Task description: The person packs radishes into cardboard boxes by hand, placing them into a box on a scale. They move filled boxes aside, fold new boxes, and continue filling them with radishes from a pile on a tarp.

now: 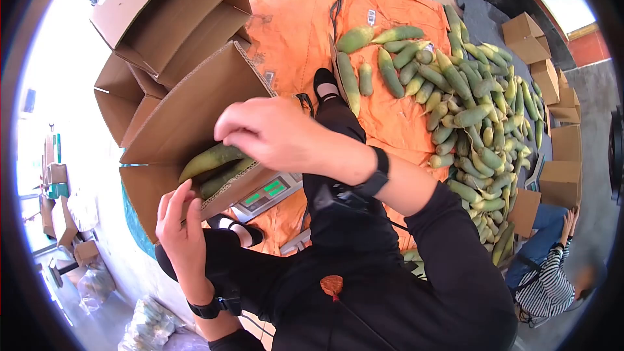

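Observation:
A cardboard box [188,114] stands open at the left with green radishes [211,159] inside it. Over its opening is my right hand [273,131], fingers curled together, with nothing visible in them. My left hand [181,231] is at the box's near edge, its fingers apart and holding nothing. The box rests by a scale [268,194] with a lit green display; the contact beneath is partly hidden. Many more radishes [471,116] lie piled on an orange sheet [286,19] to the right.
Empty cardboard boxes [166,16] are stacked at the upper left. Further boxes [560,182] line the right side, where another person [543,279] in a striped top sits beside the pile. My legs and feet are between the scale and the pile. Plastic bags [149,325] lie at the lower left.

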The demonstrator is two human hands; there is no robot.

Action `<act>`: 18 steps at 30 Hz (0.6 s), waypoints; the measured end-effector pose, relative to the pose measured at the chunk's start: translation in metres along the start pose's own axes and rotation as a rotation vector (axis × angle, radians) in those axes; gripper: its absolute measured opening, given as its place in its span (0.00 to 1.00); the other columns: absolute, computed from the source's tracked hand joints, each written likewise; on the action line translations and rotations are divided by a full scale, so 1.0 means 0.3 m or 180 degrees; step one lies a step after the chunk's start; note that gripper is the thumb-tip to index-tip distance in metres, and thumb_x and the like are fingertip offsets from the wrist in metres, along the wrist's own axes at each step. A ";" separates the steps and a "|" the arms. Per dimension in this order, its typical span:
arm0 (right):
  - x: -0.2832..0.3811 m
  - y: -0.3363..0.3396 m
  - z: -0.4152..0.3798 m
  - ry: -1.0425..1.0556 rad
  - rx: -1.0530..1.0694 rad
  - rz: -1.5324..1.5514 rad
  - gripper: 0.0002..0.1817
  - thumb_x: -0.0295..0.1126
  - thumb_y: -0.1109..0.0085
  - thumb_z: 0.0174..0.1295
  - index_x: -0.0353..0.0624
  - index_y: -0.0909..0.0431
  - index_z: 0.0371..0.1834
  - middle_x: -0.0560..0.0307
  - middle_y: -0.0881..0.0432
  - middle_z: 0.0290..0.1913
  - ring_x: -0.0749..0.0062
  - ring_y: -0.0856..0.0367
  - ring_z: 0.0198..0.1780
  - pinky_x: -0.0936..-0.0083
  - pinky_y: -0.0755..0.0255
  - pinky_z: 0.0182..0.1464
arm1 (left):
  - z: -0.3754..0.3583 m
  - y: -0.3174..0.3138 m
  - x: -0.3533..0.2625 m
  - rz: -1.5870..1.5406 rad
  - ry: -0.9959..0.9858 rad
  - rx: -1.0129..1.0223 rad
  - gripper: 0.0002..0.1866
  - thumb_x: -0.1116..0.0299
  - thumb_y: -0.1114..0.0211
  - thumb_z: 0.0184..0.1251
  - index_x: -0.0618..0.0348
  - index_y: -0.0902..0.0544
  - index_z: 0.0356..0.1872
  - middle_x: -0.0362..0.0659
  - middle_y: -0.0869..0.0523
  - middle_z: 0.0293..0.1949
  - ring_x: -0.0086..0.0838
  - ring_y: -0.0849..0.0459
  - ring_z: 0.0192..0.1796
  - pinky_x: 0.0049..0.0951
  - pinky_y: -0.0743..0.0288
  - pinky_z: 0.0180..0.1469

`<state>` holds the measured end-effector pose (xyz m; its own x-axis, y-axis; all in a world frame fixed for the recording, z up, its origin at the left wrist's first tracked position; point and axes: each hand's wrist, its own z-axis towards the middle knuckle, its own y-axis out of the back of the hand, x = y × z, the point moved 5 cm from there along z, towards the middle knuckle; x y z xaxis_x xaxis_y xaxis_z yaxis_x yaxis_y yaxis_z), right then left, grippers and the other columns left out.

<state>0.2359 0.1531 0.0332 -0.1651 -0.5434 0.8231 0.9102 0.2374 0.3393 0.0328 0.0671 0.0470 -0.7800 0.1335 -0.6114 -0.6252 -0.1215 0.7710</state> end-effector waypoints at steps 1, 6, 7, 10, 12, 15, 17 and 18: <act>-0.007 0.049 -0.035 -0.0106 -0.0266 0.0448 0.04 0.24 0.40 0.60 0.40 0.20 0.38 0.57 0.16 0.34 0.71 0.16 0.38 0.76 0.25 0.39 | -0.017 0.015 0.007 0.0159 0.0003 -0.0196 0.13 0.80 0.39 0.62 0.63 0.18 0.48 0.46 0.18 0.38 0.32 0.17 0.40 0.28 0.24 0.43; -0.203 0.323 -0.382 -0.1658 -0.1289 0.1170 0.05 0.23 0.42 0.63 0.38 0.21 0.41 0.60 0.17 0.37 0.80 0.19 0.40 0.82 0.26 0.41 | -0.085 0.018 0.066 0.0578 -0.0005 -0.0576 0.10 0.73 0.39 0.67 0.62 0.17 0.47 0.46 0.17 0.43 0.38 0.21 0.49 0.35 0.29 0.54; -0.280 0.367 -0.498 -0.1986 -0.1363 0.0966 0.06 0.24 0.42 0.64 0.37 0.22 0.42 0.60 0.17 0.38 0.80 0.19 0.40 0.82 0.26 0.42 | -0.092 0.004 0.075 0.0562 -0.0025 -0.0491 0.10 0.73 0.39 0.67 0.62 0.17 0.47 0.46 0.17 0.43 0.38 0.21 0.49 0.35 0.29 0.54; -0.476 0.450 -0.925 -0.3068 -0.1431 0.0022 0.07 0.27 0.42 0.63 0.37 0.22 0.42 0.57 0.15 0.39 0.73 0.17 0.40 0.77 0.24 0.42 | -0.106 -0.033 0.082 0.0721 -0.0070 -0.0531 0.10 0.71 0.42 0.70 0.62 0.17 0.46 0.46 0.16 0.44 0.38 0.20 0.49 0.35 0.30 0.56; -0.572 0.479 -1.265 -0.3513 -0.0960 -0.1269 0.09 0.28 0.41 0.61 0.36 0.21 0.42 0.57 0.16 0.35 0.74 0.17 0.37 0.76 0.25 0.38 | -0.105 -0.042 0.094 0.1092 -0.0342 -0.0442 0.12 0.69 0.44 0.72 0.63 0.17 0.47 0.46 0.15 0.45 0.36 0.20 0.49 0.34 0.29 0.54; -0.598 0.443 -1.727 -0.4381 -0.0422 -0.1821 0.10 0.31 0.45 0.58 0.39 0.18 0.35 0.41 0.15 0.37 0.52 0.17 0.45 0.62 0.24 0.46 | -0.107 -0.066 0.090 0.1460 -0.0568 -0.0393 0.15 0.65 0.49 0.76 0.64 0.16 0.47 0.46 0.14 0.44 0.36 0.19 0.48 0.35 0.27 0.53; -0.578 0.367 -2.031 -0.5021 -0.0400 -0.1678 0.10 0.30 0.47 0.57 0.41 0.15 0.29 0.46 0.14 0.36 0.53 0.17 0.44 0.62 0.22 0.45 | -0.109 -0.062 0.117 0.1151 -0.0215 -0.0453 0.14 0.65 0.48 0.75 0.60 0.16 0.47 0.44 0.14 0.45 0.36 0.20 0.50 0.36 0.35 0.61; -0.627 0.301 -2.233 -0.4283 0.0961 -0.1985 0.08 0.29 0.44 0.54 0.44 0.13 0.27 0.53 0.14 0.35 0.58 0.16 0.44 0.65 0.22 0.43 | -0.112 -0.063 0.116 0.1177 -0.0206 -0.0446 0.15 0.65 0.48 0.76 0.61 0.16 0.48 0.44 0.14 0.44 0.37 0.19 0.49 0.35 0.32 0.58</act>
<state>0.6036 -0.2627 -0.3960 -0.8500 0.4634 0.2507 0.4832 0.4963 0.7212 0.0165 0.0411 0.0050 -0.9525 0.1168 -0.2814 -0.3040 -0.3053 0.9024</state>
